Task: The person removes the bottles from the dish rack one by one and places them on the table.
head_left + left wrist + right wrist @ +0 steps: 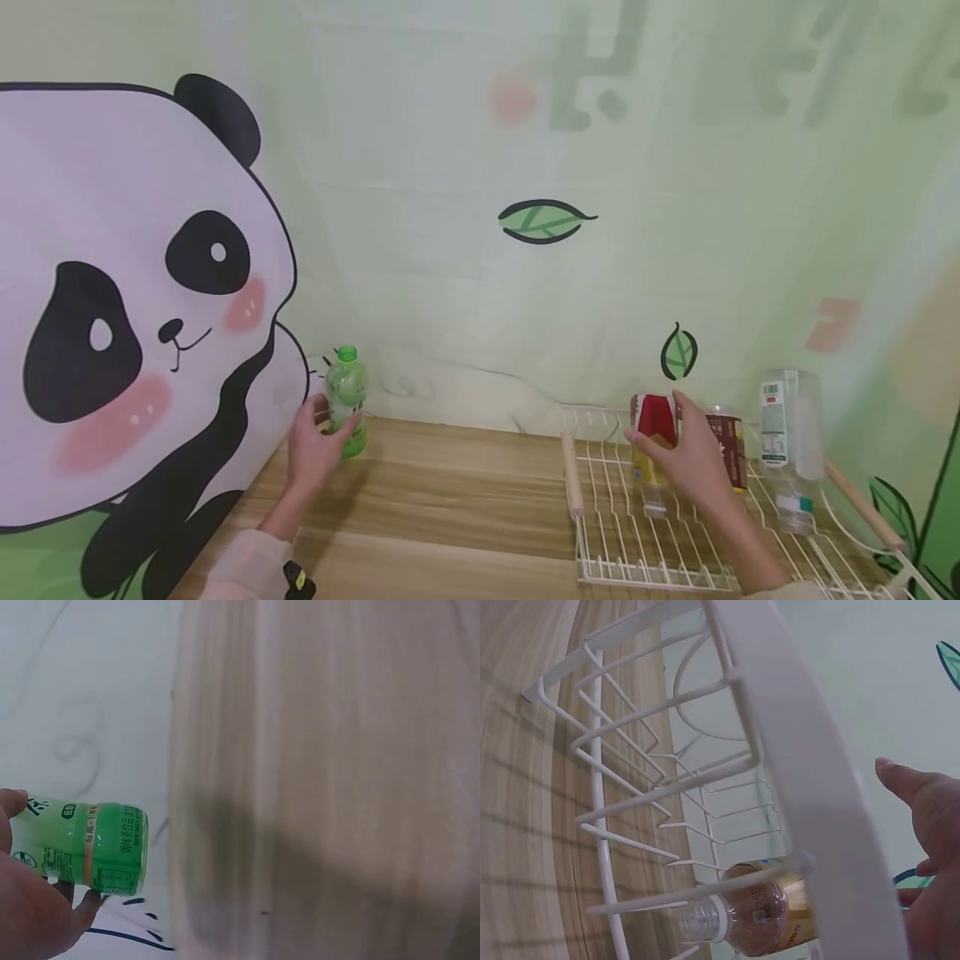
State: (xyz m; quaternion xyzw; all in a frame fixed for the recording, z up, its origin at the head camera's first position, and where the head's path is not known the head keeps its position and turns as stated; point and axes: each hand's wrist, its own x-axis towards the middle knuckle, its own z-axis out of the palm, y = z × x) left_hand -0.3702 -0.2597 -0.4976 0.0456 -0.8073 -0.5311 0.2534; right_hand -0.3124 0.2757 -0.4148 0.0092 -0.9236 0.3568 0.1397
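Fingers of the left hand (pixel 313 450) wrap the green bottle (pixel 347 398) on the table (pixel 465 492), while the right hand (pixel 686 458) grips the red bottle (pixel 654 442) upside-down in the rack (pixel 645 533), so both could tip if bumped.

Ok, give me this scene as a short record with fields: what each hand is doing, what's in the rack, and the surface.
left hand: grips the green bottle, which stands upright on the wooden table by the panda wall
right hand: holds the red-labelled bottle, upside down, cap end in the white wire rack
also in rack: brown-labelled bottle behind the right hand; clear bottle, upside down, to its right
rack handles: wooden, one on each side
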